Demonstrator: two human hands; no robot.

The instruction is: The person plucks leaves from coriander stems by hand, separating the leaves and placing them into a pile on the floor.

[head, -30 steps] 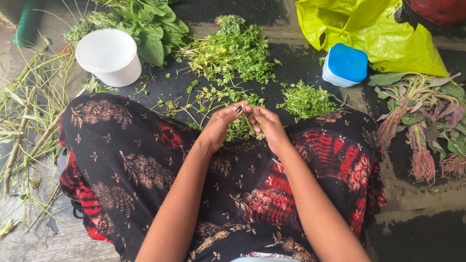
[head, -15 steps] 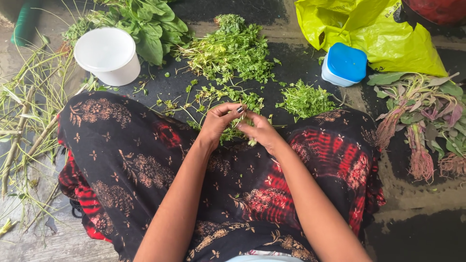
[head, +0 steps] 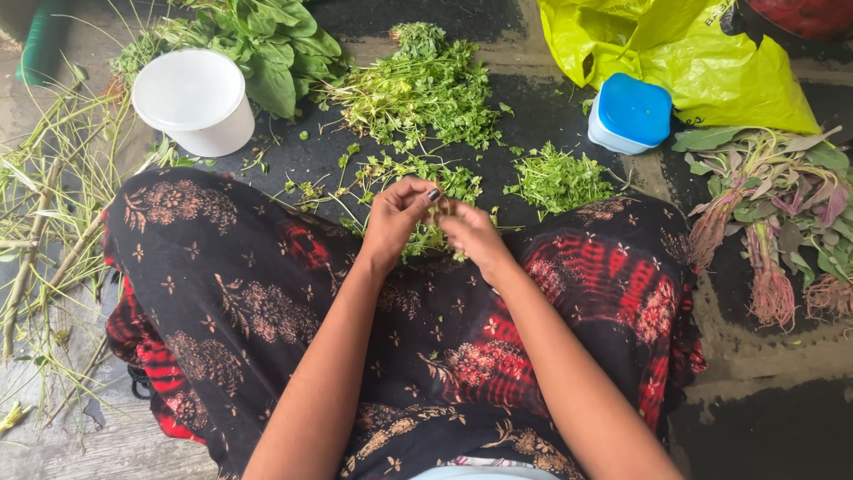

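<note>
Both hands meet over the lap's front edge: left hand and right hand each pinch closed on one leafy sprig, its stem hanging down between the grips toward the floor.

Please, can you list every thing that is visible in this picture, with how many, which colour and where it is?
bucket: one, white, upper left on the ground
container: one, white with blue lid, upper right
plastic bag: one, yellow-green, top right behind the container
broad-leaf greens: one bunch, dark green, top, beside the bucket
small-leaf herbs: one large heap, green, top centre
plucked leaves: one small pile, green, right of centre
rooted plants: one bundle, green and purplish with roots, right edge
bare stems: many, pale green, scattered on the left
skirt: one, black with red and brown pattern, over the lap
left hand: one, pinching a herb sprig
right hand: one, touching the same sprig
</note>
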